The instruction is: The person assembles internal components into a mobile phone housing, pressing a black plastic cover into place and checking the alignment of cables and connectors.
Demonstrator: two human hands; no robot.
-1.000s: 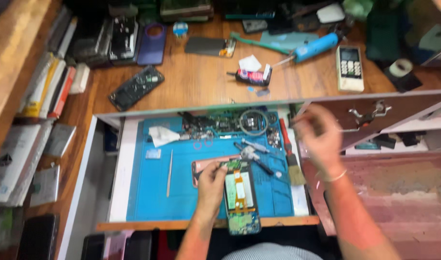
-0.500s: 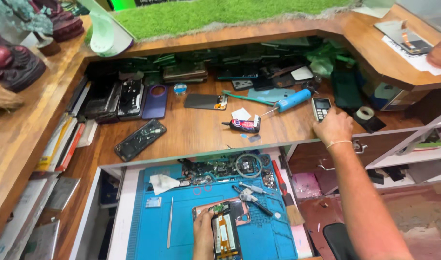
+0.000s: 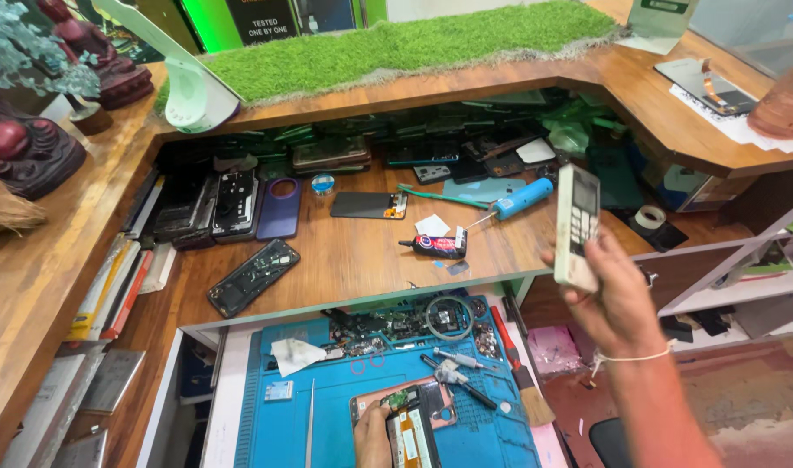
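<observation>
My right hand (image 3: 617,299) is raised over the right side of the wooden desk and grips a white remote control (image 3: 577,227), held upright with its buttons facing away to the left. My left hand (image 3: 373,431) rests at the bottom edge on the blue work mat (image 3: 327,416), its fingers against an opened phone (image 3: 412,426) with exposed inner parts. The lower part of that phone is cut off by the frame.
A blue-handled tool (image 3: 520,199), a small dark tube (image 3: 435,247) and a dark phone (image 3: 253,277) lie on the wooden shelf. Tweezers (image 3: 310,425), a brush (image 3: 520,368) and a wire ring (image 3: 448,316) sit on the mat. Stacked phones line the back.
My right hand reached up to the desk, took the white remote control and lifted it. The view tilted up towards the counter. My left hand stayed on the opened phone.
</observation>
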